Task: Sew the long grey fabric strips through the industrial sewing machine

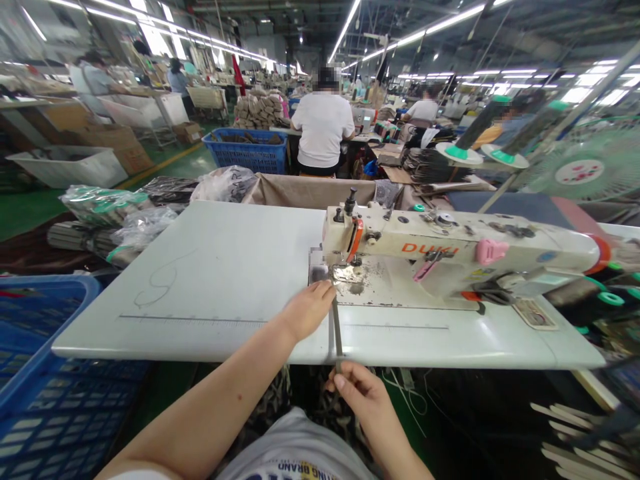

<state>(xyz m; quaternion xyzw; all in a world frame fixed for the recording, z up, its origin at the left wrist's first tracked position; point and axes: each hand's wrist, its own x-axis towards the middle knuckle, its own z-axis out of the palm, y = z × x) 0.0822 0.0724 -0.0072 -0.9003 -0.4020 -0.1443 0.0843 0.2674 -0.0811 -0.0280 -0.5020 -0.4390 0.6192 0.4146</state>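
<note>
A narrow grey-brown fabric strip (337, 327) runs from the sewing machine's needle area over the table's front edge. My left hand (311, 310) lies at its far end, just in front of the needle plate (345, 273), fingers closed together on the strip. Below the table edge, my right hand (361, 392) pinches the near end between thumb and fingers. The strip is drawn fairly straight between both hands. The white sewing machine (450, 243) stands to the right of my left hand. The strip's far tip is hidden by my fingers.
On the white table (240, 267) are a printed ruler line and a loose thread (159, 287). Black scissors (495, 292) rest by the machine's base. A blue basket (75, 393) stands at left, plastic-wrapped bundles (103, 207) behind it. A person in white (324, 127) sits ahead.
</note>
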